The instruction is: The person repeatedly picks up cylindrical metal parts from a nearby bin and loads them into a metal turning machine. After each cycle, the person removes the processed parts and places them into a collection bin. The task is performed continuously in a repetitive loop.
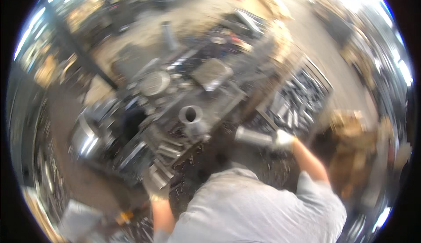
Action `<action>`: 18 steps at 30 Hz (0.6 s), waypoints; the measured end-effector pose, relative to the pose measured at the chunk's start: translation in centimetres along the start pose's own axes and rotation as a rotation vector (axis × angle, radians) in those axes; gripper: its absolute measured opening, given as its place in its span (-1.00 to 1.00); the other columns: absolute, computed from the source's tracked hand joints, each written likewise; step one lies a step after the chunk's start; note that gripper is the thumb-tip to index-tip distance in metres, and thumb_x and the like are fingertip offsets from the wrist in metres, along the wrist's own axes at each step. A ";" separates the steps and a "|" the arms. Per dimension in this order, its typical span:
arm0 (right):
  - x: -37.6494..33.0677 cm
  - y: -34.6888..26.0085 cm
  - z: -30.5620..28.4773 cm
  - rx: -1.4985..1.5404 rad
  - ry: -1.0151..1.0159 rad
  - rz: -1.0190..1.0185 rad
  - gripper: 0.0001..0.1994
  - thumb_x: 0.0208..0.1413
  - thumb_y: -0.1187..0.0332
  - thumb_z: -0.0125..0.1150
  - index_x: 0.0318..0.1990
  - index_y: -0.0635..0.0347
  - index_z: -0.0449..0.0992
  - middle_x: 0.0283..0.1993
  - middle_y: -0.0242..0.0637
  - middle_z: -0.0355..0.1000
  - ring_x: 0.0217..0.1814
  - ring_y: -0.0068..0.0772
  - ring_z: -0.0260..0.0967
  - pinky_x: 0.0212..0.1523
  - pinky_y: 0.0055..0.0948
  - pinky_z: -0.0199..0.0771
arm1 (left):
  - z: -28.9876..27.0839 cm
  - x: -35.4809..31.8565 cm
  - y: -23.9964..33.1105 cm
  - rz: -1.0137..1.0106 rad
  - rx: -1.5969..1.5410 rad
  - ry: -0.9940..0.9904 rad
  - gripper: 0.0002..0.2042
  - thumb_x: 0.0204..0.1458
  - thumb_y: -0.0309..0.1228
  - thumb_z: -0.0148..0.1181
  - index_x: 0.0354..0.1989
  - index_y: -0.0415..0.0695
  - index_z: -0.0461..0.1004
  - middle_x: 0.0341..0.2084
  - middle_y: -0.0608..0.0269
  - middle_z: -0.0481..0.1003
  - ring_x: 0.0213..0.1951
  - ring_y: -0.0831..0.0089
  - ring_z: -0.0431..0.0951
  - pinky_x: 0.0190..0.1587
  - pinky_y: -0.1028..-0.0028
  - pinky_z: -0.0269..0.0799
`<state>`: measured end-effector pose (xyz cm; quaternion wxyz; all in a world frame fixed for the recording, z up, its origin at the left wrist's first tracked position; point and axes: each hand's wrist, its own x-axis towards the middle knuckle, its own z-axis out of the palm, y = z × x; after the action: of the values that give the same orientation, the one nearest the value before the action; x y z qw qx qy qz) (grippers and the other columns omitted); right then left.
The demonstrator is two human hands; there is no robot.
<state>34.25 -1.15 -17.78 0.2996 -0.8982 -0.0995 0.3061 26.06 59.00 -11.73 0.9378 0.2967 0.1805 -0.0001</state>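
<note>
One bright silvery cylinder [253,136] is gripped by the right hand [285,140]; left hand [156,189] too blurred to tell.

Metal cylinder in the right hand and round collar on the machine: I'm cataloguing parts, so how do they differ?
Pose: the metal cylinder lies roughly sideways, while the round collar has its opening facing up.
Place: the metal cylinder is in the right hand; the round collar sits on the machine.
Look: the round collar shows a dark hole; blur leaves none clear on the metal cylinder.
Both look grey and rounded.
</note>
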 end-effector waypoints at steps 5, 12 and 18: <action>-2.1 3.5 -6.3 0.500 0.791 0.847 -0.50 0.01 0.08 0.51 -0.03 0.32 0.67 -0.23 -0.14 0.68 -0.28 -0.26 0.65 -0.23 -0.29 0.67 | 4.3 1.4 1.7 -0.060 0.231 0.097 -0.46 0.43 0.07 -0.08 0.19 -0.19 0.51 -0.19 0.15 0.67 -0.32 0.14 0.70 -0.28 0.06 0.67; 6.3 -23.1 -6.4 0.145 0.637 -0.296 -0.39 0.04 0.05 0.42 0.26 0.08 0.55 0.10 -0.08 0.64 0.02 -0.03 0.65 0.12 -0.15 0.63 | 7.9 1.3 0.8 -0.144 0.137 -0.021 -0.46 0.44 0.04 -0.02 0.26 -0.20 0.46 -0.18 0.14 0.65 -0.27 0.15 0.70 -0.25 0.07 0.68; 10.8 -38.0 -3.4 0.093 0.174 -0.444 -0.62 -0.01 0.10 0.58 -0.12 0.11 0.66 -0.24 -0.18 0.69 -0.29 -0.05 0.67 -0.25 -0.15 0.66 | 8.5 -0.2 -0.7 -0.326 -0.073 -0.114 -0.48 0.43 0.05 0.04 0.23 -0.18 0.47 -0.10 0.10 0.64 -0.14 0.15 0.70 -0.12 0.25 0.71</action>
<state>45.05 31.58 1.82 0.4081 -0.8624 -0.2542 0.1584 28.68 53.68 -5.62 0.9442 0.2287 0.1726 -0.1624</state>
